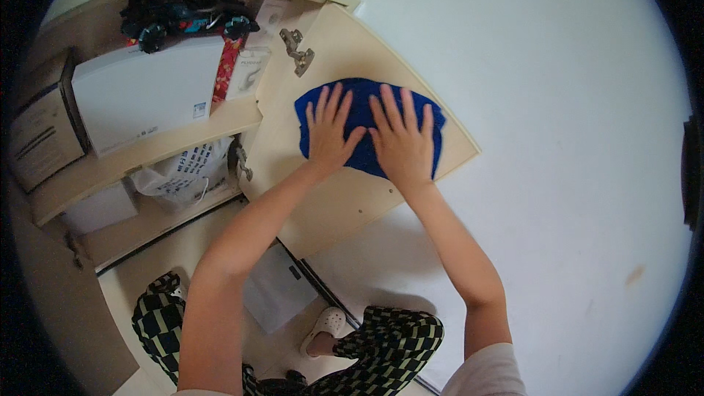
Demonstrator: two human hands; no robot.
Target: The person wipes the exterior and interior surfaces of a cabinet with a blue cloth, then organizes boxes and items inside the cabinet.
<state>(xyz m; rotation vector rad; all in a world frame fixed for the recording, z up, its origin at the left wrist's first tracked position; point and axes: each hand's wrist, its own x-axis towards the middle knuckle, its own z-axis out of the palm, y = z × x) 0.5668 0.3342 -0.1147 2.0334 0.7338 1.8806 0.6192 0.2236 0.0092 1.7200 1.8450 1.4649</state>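
Observation:
A dark blue cloth [357, 151] lies spread against the inner face of an open, pale wooden cabinet door [335, 198]. My left hand [331, 135] rests flat on the cloth's left half, fingers spread. On its right half lies my right hand [404, 140], also flat with fingers apart. The two thumbs nearly meet in the middle. Neither hand is curled around the cloth; both press or rest on it. A metal hinge [297, 52] sits on the door above my left hand, and a lower hinge [243, 162] is at the cabinet's edge.
Left, the cabinet shelf [159, 137] holds a white box [148, 93], a dark toy vehicle [184, 19] and a brown carton [47, 132]. Below are a plastic bag [184, 173] and another white box [102, 209]. A grey flat case [280, 286] lies on the floor near my clog [331, 320]. A white wall [550, 121] stands right.

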